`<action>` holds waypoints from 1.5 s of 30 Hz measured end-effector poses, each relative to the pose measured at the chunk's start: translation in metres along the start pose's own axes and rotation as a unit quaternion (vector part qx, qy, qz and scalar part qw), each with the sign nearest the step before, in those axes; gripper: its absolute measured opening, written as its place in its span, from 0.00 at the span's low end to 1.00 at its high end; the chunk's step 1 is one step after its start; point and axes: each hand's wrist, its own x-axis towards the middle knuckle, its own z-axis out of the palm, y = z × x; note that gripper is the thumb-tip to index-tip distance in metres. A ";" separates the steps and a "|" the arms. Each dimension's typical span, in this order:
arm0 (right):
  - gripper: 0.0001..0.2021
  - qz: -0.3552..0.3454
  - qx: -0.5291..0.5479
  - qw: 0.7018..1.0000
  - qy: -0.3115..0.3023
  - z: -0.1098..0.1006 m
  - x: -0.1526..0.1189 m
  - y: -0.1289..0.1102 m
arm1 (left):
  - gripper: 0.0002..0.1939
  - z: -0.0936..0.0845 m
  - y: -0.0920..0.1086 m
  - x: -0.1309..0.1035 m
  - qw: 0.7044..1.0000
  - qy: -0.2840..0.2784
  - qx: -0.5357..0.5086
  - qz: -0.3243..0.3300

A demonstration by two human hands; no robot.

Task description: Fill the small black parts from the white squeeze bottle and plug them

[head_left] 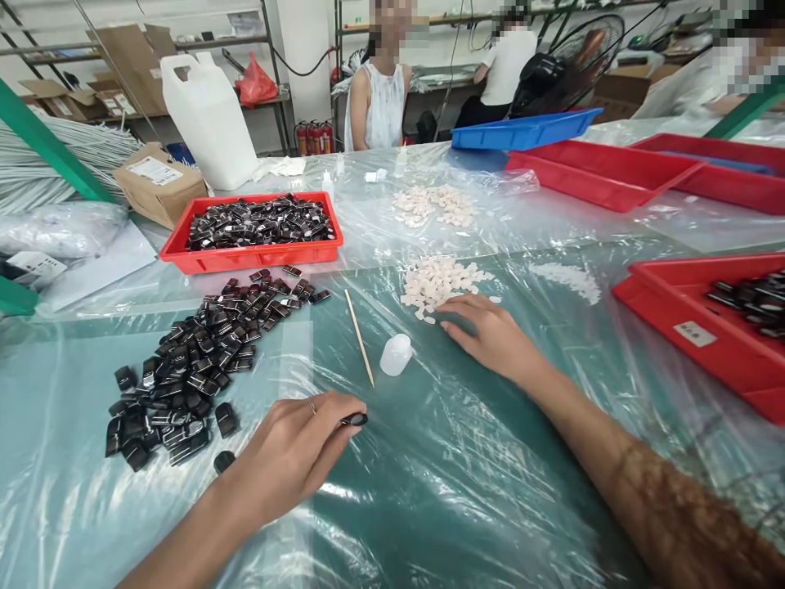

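My left hand point(307, 446) pinches a small black plastic piece point(356, 419) between thumb and fingers, its pale oval end turned outward. To the left of that hand spreads a heap of loose glossy black pieces point(196, 360). My right hand point(487, 335) reaches forward to the near edge of a pile of small white pieces point(438, 282). Its thumb and forefinger are apart, and I see nothing held between them. Between the hands stand a small translucent white cup point(396, 355) and, beside it, a thin wooden stick point(359, 339) with a pointed end.
A red tray point(251, 260) full of black pieces sits at the back left, near a white jug point(208, 123) and a cardboard box point(160, 184). Another red tray point(693, 335) is at right. Further back lie more white pieces point(434, 204) and a blue tray point(527, 131). Several people sit beyond.
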 end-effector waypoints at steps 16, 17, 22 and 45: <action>0.14 -0.003 0.032 0.999 0.030 -0.003 0.004 -0.032 | 0.08 -0.001 -0.002 -0.001 1.000 -0.016 -0.012 0.007; 0.13 -0.002 0.042 0.998 0.040 -0.007 0.003 -0.034 | 0.08 -0.002 -0.001 0.000 1.000 -0.016 -0.010 0.010; 0.10 -0.009 0.112 0.987 0.113 -0.029 -0.020 -0.067 | 0.08 -0.001 0.006 0.000 1.000 -0.025 0.000 0.008; 0.40 -0.218 0.254 0.934 0.124 -0.015 -0.075 -0.171 | 0.06 0.017 0.019 0.001 0.987 0.021 -0.157 -0.029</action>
